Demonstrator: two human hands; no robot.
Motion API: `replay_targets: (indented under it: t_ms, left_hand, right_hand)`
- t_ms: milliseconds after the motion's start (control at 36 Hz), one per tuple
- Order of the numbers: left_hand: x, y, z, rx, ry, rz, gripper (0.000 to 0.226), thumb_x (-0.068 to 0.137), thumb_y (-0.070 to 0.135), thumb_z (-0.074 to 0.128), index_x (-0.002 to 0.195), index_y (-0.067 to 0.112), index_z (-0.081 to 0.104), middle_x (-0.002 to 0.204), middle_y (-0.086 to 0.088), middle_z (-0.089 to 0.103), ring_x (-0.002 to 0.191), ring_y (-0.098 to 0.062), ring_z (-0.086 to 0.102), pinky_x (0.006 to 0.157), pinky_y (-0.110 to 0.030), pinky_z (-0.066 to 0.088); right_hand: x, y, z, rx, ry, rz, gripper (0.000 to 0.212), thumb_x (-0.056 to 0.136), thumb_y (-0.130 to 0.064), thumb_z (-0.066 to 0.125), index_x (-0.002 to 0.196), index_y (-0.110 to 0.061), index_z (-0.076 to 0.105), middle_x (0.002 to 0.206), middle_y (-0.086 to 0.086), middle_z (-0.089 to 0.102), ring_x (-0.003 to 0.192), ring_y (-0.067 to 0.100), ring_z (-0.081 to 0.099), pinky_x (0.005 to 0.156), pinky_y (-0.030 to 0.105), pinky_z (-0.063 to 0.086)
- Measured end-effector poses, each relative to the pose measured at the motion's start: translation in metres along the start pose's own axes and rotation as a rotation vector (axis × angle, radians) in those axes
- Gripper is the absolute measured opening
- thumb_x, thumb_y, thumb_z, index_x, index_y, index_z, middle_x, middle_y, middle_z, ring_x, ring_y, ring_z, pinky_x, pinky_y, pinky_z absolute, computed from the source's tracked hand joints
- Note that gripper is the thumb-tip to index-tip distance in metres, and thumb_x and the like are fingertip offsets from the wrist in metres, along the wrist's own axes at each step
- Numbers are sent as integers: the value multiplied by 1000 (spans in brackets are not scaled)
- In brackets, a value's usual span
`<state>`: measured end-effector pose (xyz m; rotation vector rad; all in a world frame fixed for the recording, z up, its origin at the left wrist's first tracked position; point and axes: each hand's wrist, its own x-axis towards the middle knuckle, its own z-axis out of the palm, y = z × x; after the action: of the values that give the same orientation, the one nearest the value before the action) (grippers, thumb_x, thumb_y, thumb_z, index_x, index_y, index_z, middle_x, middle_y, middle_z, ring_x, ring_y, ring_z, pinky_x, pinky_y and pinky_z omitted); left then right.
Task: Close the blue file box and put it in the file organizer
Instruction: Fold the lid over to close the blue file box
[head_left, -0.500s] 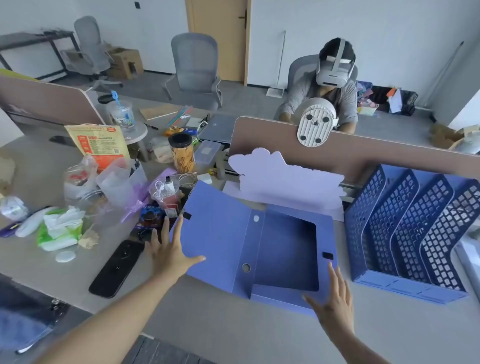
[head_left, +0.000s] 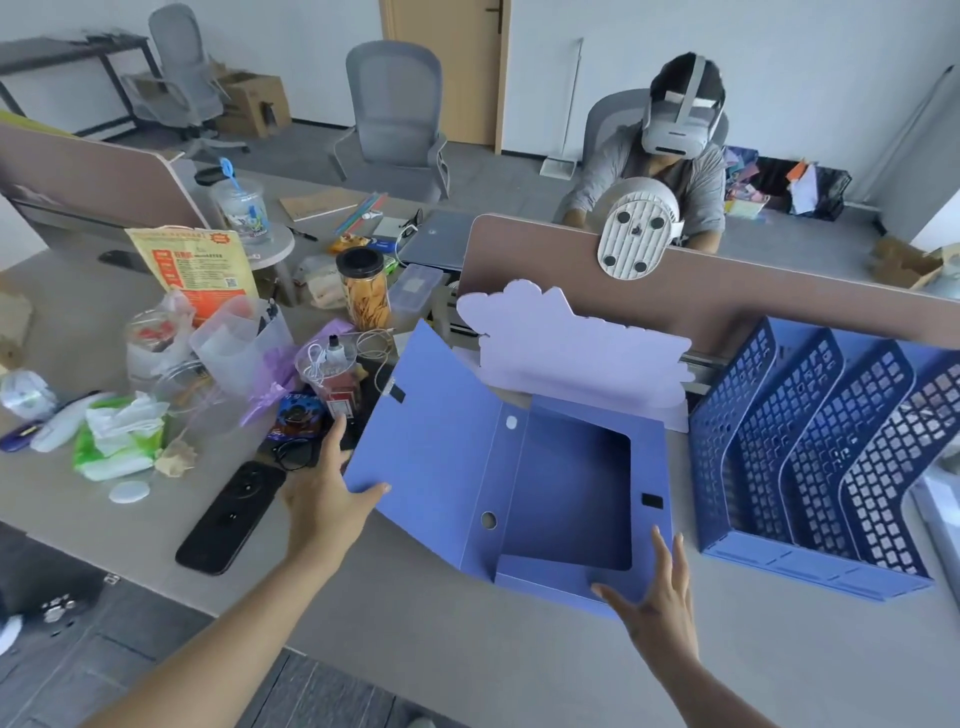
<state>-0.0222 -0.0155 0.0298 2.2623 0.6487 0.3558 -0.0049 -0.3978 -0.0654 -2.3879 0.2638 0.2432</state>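
Observation:
The blue file box (head_left: 566, 493) lies open on the desk, its tray empty and facing up. Its lid flap (head_left: 431, 447) tilts up at the left. My left hand (head_left: 324, 501) grips the flap's lower left edge, thumb on the inner face and fingers behind. My right hand (head_left: 662, 597) rests with spread fingers at the box's near right corner and holds nothing. The dark blue perforated file organizer (head_left: 810, 566) stands just right of the box, its upright slots empty.
A black phone (head_left: 228, 514), tissues, plastic bags, a snack jar (head_left: 363, 291) and cables crowd the desk to the left. A lilac cut-out board (head_left: 571, 348) leans on the brown divider (head_left: 727, 296) behind the box. A person in a headset sits beyond the divider.
The lid flap has tipped up slightly in my left hand. My right hand stays by the near right corner of the box.

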Motion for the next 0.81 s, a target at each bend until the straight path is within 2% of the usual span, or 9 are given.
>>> replay_targets:
  t_ms: [83, 222, 333, 417, 500, 528, 611, 722, 806]
  left_hand:
    - [-15, 19, 4, -237, -39, 0, 78, 78, 12, 79, 145, 35, 44, 107, 16, 68, 86, -7, 67, 73, -20, 50]
    - [-34, 55, 14, -480, -185, 81, 48, 88, 30, 71, 134, 34, 59, 121, 31, 66, 111, 2, 64, 92, -22, 50]
    - [-39, 82, 28, -518, -366, 91, 35, 97, 49, 49, 129, 41, 59, 121, 43, 59, 119, 16, 52, 98, -8, 39]
    - [-34, 94, 44, -491, -494, 100, 54, 94, 64, 37, 133, 34, 61, 127, 33, 62, 123, 12, 51, 102, -15, 38]
    - [-28, 106, 65, -532, -551, 71, 40, 99, 37, 51, 126, 12, 65, 120, 12, 68, 121, 4, 53, 104, -26, 43]
    - [-25, 105, 74, -541, -562, 65, 28, 97, 29, 56, 120, 20, 70, 127, 4, 67, 126, 0, 53, 110, -31, 40]
    - [-14, 100, 104, -501, -640, 90, 35, 90, 21, 68, 94, 56, 72, 145, -3, 53, 138, -8, 42, 118, -37, 32]
    - [-5, 89, 140, -433, -672, 75, 46, 79, 25, 79, 120, 39, 63, 154, -6, 41, 144, -11, 32, 110, -26, 27]
    - [-2, 84, 161, -354, -701, 57, 81, 74, 30, 84, 145, 27, 44, 160, -2, 31, 148, -16, 26, 115, -33, 27]
  right_hand:
    - [1, 1, 0, 1, -33, 0, 109, 72, -49, 79, 155, -37, 9, 165, -9, -2, 148, 29, 19, 108, 49, 37]
    - [9, -3, -4, 15, -85, 14, 99, 78, -41, 77, 155, -34, 15, 166, -3, 2, 151, 27, 13, 118, 47, 24]
    - [21, -29, -16, 106, -82, 32, 72, 92, -38, 62, 153, -31, 25, 161, -7, 27, 150, 19, 20, 119, 38, 24]
    - [27, -62, -27, 251, -137, 50, 48, 100, -32, 47, 148, -33, 38, 151, -9, 44, 126, 13, 47, 99, 23, 34]
    - [33, -86, -36, 420, -186, 40, 33, 103, -25, 43, 135, -29, 51, 138, -9, 52, 127, 12, 50, 88, 10, 37]
    - [34, -94, -41, 452, -186, 30, 32, 103, -28, 44, 134, -28, 53, 134, -9, 54, 125, 11, 51, 84, 7, 39]
    - [37, -109, -51, 512, -169, 16, 38, 100, -43, 43, 136, -34, 52, 130, -9, 63, 126, 13, 54, 91, 19, 39]
    - [40, -112, -59, 583, -151, 15, 44, 100, -42, 43, 141, -27, 50, 125, -5, 68, 124, 15, 60, 114, 36, 36]
    - [42, -104, -62, 560, -123, 33, 49, 95, -44, 53, 142, -30, 49, 129, -1, 66, 118, 16, 64, 110, 43, 44]
